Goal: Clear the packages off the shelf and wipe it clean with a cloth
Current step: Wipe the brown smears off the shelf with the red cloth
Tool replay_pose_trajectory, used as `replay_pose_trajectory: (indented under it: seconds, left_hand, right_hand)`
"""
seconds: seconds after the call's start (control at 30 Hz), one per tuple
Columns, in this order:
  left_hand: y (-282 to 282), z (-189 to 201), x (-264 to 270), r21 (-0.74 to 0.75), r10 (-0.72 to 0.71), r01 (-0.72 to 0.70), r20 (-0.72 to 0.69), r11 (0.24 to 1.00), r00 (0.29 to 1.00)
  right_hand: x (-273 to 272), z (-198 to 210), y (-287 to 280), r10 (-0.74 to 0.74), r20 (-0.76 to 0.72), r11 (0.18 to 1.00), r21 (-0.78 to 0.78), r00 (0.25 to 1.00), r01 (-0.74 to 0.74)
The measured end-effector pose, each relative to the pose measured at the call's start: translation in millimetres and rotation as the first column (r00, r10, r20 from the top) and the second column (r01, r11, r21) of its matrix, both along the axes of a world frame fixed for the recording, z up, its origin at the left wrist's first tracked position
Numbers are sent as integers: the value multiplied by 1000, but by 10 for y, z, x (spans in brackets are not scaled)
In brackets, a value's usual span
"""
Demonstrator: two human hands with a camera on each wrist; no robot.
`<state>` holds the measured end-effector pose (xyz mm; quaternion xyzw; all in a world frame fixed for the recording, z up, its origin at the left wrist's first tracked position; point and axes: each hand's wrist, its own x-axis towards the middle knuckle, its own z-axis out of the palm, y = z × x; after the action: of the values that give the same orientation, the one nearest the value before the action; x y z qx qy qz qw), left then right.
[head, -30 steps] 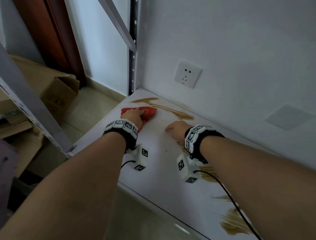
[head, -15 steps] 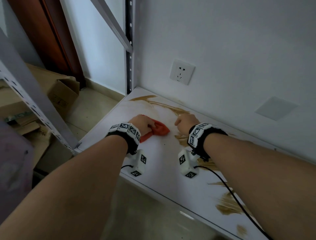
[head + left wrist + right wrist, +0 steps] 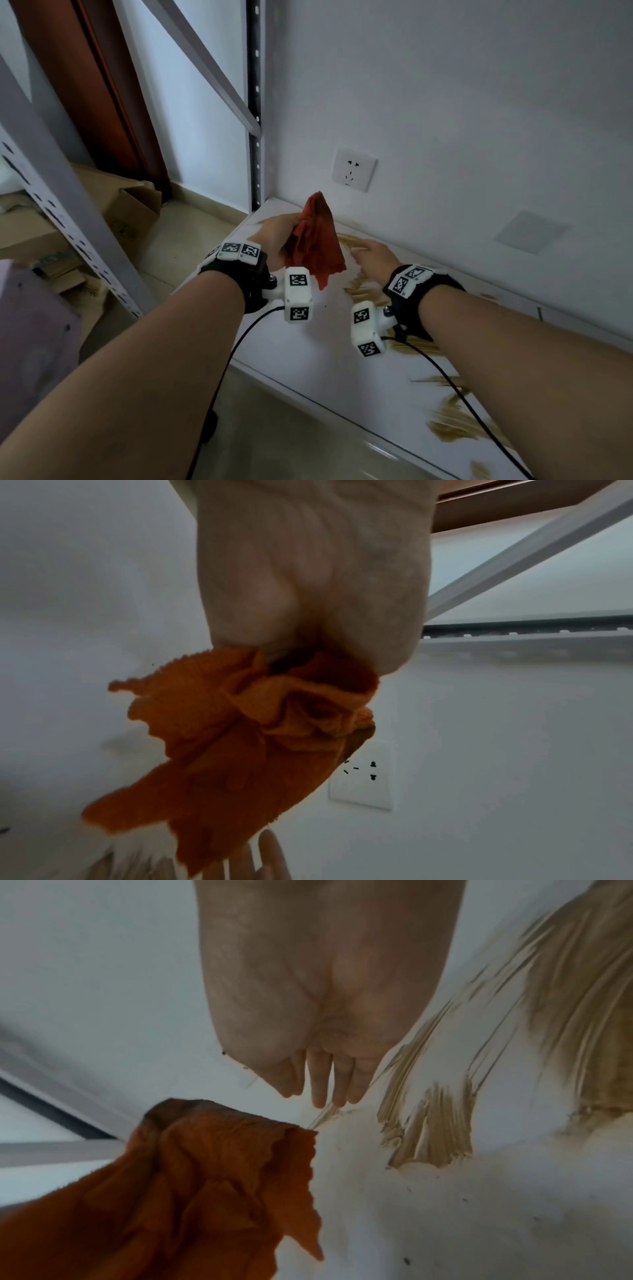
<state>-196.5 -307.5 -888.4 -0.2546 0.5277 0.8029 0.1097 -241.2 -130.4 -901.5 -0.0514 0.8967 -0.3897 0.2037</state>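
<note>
My left hand (image 3: 274,236) grips a bunched orange-red cloth (image 3: 317,241) and holds it up above the white shelf (image 3: 329,356); the cloth (image 3: 240,745) hangs loose from the fist, its folds hiding the fingers. My right hand (image 3: 371,251) lies flat on the shelf just right of the cloth, fingers (image 3: 325,1085) straight and together, touching the board beside tan smears (image 3: 431,1137). More tan smears (image 3: 455,425) streak the shelf toward the right front. No packages are in view on the shelf.
A white wall with a socket (image 3: 354,168) backs the shelf. A slotted metal upright (image 3: 255,102) stands at the back left corner, another upright (image 3: 58,205) at the front left. Cardboard boxes (image 3: 130,209) sit on the floor to the left.
My left hand has lifted the cloth off the shelf, so it now hangs in the air. My right hand has gone from a loose fist to flat fingers on the board.
</note>
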Motion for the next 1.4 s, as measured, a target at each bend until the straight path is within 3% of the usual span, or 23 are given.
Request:
replay_pose_trajectory:
  seconds: [0.13, 0.23, 0.37, 0.5, 0.67, 0.77, 0.93, 1.07, 1.17, 1.27, 1.33, 1.4]
  left_hand:
    - [10, -74, -55, 36, -110, 110, -11, 993, 994]
    - [-5, -97, -95, 51, -135, 135, 4, 990, 991]
    - [12, -91, -60, -4, -147, 147, -12, 989, 989]
    - [89, -63, -38, -108, -99, 95, -29, 990, 995]
    - [233, 65, -4, -99, -195, 190, -37, 977, 980]
    - [236, 102, -12, -162, -138, 128, -49, 978, 989]
    - [97, 86, -19, -236, 13, -15, -8, 972, 1000]
    - [91, 131, -14, -281, 11, 0, 37, 960, 999]
    - [139, 173, -68, -293, 7, 5, 39, 956, 999]
    - [202, 223, -112, -242, 34, -17, 65, 970, 997]
    - [240, 238, -132, -205, 47, -34, 60, 978, 997]
    - [276, 290, -121, -190, 58, -52, 24, 980, 998]
  right_hand:
    - [28, 15, -29, 17, 45, 984, -176, 999, -9]
    - [15, -31, -7, -39, 47, 983, -175, 998, 47]
    - [-8, -62, 34, -125, -123, 991, -71, 984, 117]
    - [39, 1, -85, -61, -175, 989, -147, 983, 35]
    - [60, 77, -241, -72, -155, 976, -214, 985, 37]
    - [50, 91, -258, -87, -204, 983, -176, 975, 51]
    - [17, 148, -111, -245, -305, 965, -172, 920, 200]
    - [-22, 99, 35, -359, -330, 932, -177, 873, 316]
    - [-44, 74, 67, -307, -358, 949, -46, 882, 312]
    - [-40, 67, -8, -208, -216, 977, 5, 954, 214]
    - [33, 92, -93, -137, -5, 986, -97, 991, 136]
    - [75, 93, -150, -116, 169, 965, -213, 979, 151]
